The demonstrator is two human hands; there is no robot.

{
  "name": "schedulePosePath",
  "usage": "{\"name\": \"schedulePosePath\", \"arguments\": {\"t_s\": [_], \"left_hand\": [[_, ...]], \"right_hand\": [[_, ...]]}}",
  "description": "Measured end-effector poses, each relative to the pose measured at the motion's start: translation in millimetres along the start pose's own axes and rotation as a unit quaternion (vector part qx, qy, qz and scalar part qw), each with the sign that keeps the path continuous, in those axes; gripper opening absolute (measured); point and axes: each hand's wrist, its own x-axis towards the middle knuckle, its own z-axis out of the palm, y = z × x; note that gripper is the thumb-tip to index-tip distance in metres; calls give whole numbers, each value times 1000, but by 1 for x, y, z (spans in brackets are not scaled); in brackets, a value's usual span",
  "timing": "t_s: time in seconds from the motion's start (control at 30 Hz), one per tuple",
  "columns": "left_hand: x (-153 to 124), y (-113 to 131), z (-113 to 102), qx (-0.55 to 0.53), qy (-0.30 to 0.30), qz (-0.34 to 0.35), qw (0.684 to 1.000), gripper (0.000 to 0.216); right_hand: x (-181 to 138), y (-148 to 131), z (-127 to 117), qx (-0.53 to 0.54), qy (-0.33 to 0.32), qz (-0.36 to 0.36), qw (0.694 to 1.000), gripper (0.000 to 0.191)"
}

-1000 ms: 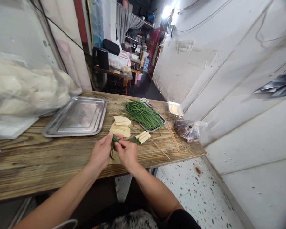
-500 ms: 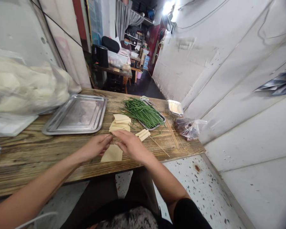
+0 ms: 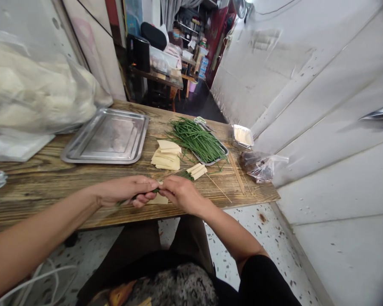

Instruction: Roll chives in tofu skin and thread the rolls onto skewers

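Bunch (image 3: 155, 190) of green stems, one: held on the near side of the sheets (image 3: 166, 157), above the table (image 3: 38, 187). Left hand (image 3: 127, 191): grip clamped round the bunch, thumb on top, fingers curled beneath. Right hand (image 3: 180, 191): grip pinched together on the bunch's other end, its hold partly hidden by its own fingers. Step in hand, as judged: gathering and evening the stems between both hands. Next move, as judged: calls for a firm pinch at both ends, lest single stems slip out. Appearance of bunch: dark green, slim, compact, lying roughly crosswise; a blurred tail shows past the left hand; full length not to be told behind the fingers. Sheets: pale yellow, loosely stacked, edges uneven. Loose sheet (image 3: 159, 199): flat, nearer than the stack, partly covered by the hands. Rolls (image 3: 197, 171): pale, side by side, right of the sheets and somewhat nearer, green at the left end, a skewer (image 3: 221, 190) running out rightward. Heap (image 3: 198, 142): long green stems, right of and beyond the sheets, on a metal dish (image 3: 224, 149). Tray (image 3: 105, 138): metal, flat, left of the sheets.
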Motion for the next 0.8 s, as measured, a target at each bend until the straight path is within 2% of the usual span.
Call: {"name": "schedulePosePath", "arguments": {"t_s": [0.1, 0.17, 0.23, 0.3, 0.37, 0.47, 0.6, 0.7, 0.8], "left_hand": [[6, -9, -4, -6, 16, -3, 1000, 57], [9, -16, -8, 13, 51, 6, 999, 50], [11, -21, -12, 49, 119, 28, 991, 45], [11, -27, -15, 108, 199, 56, 973, 45], [9, -35, -18, 169, 250, 78, 950, 44], [6, -55, -18, 225, 280, 117, 926, 47], [6, -85, -16, 266, 315, 191, 891, 49], [7, -100, -14, 308, 341, 252, 852, 44], [8, -105, -13, 355, 336, 332, 807, 33]], "right_hand": [[-8, 8, 16, -8, 20, -6, 1000, 23], [-12, 14, 26, -7, 37, -8, 999, 22], [-16, 20, 34, -5, 56, -8, 998, 22], [-20, 24, 42, -2, 71, -3, 997, 21], [-25, 26, 49, -1, 73, 8, 997, 18], [-33, 28, 59, -9, 68, 8, 998, 12], [-38, 34, 72, -38, 67, -32, 997, 11], [-40, 38, 75, -60, 55, -56, 995, 12], [-41, 39, 73, -80, 45, -76, 993, 14]]}}
